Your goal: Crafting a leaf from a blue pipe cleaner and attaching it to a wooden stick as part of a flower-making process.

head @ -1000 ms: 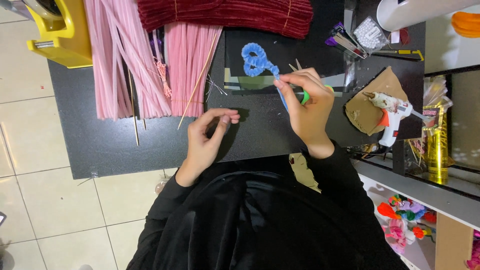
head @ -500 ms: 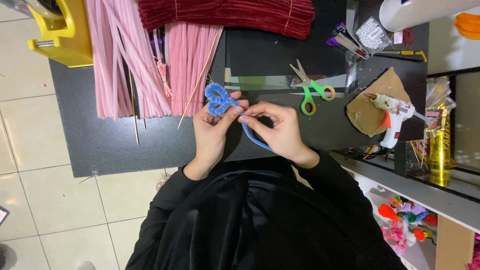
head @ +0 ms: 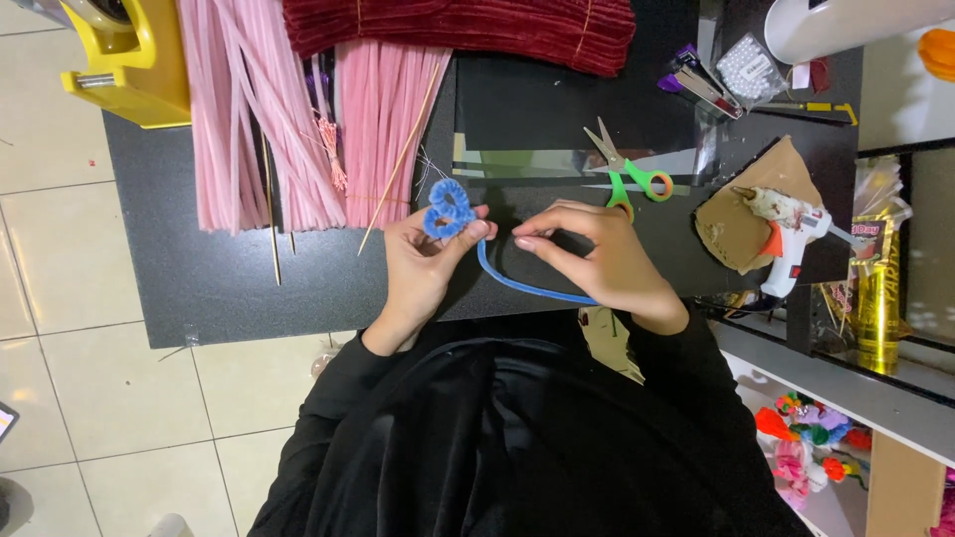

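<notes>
Seen from above, a person in black sleeves works at a black desk [head: 229, 288] set over a pale tiled floor [head: 60, 249]. The left hand [head: 423, 268] holds a fuzzy blue pipe cleaner [head: 448, 209], its fingers [head: 476, 231] pressed together and pinching the part that is coiled into two small loops just above the thumb. From those loops the rest of the blue pipe cleaner runs down and curves to the right, passing under the right hand [head: 597, 261]. The right hand sits just beside the left, its fingers curled and close together with the tips pointing left; the stem disappears beneath the palm, and whether those fingers actually grip it cannot be told. The loops hang just over the middle of the desk, near the front edge. Behind the hands lie bundles of pink pipe cleaners [head: 298, 109] fanned toward the person, and a dark red bundle [head: 468, 25] lying crosswise at the far edge. A thin wooden skewer [head: 403, 164] rests slantwise over the pink ones. To the right of the hands are scissors with green and orange handles [head: 632, 174], lying closed. Further right a glue gun [head: 791, 234] rests on a piece of brown cardboard [head: 736, 214]. A yellow tape dispenser [head: 124, 70] stands at the far left corner.
</notes>
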